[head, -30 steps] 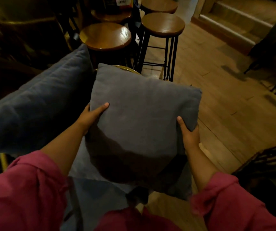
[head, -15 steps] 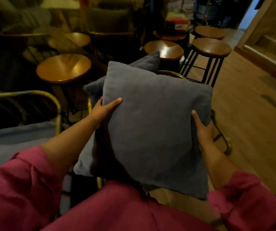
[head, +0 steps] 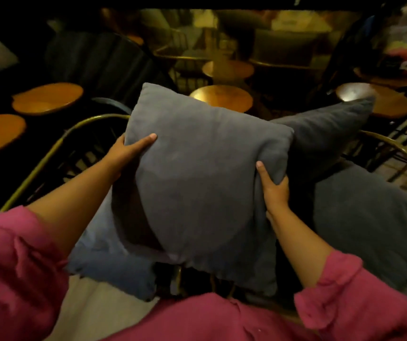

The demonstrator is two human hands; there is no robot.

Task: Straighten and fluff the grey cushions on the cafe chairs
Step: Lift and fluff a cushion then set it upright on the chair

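The square grey fabric cushion (head: 202,183) is held up in the air between both hands, tilted slightly, its face toward the camera. The left hand (head: 126,153) is clamped on its left edge, thumb lying across the front and fingers hidden behind. The right hand (head: 275,190) pinches the right edge lower down, thumb on the front, the fabric bunched in its grip.

Over the last second the grip has stayed the same on both sides, but what lies behind the cushion has changed: the wooden floor and tall stools that sat beyond the right hand have given way to a curved brass-coloured metal chair frame (head: 57,153) just beyond the left hand. A flat blue-grey seat pad (head: 104,257) now lies below the left forearm. The cushion has been carried across to this seat rather than set down.

Just past the right hand a second, darker grey cushion (head: 325,134) leans upright, with a broad grey seat pad (head: 369,222) under it. Round wooden stool tops (head: 47,97) stand well beyond the left hand in the dim room.

By my reading, the held cushion is fluffed and ready to be placed; it hangs over the gap between the two seats, and lowering it upright against a chair back is what remains.
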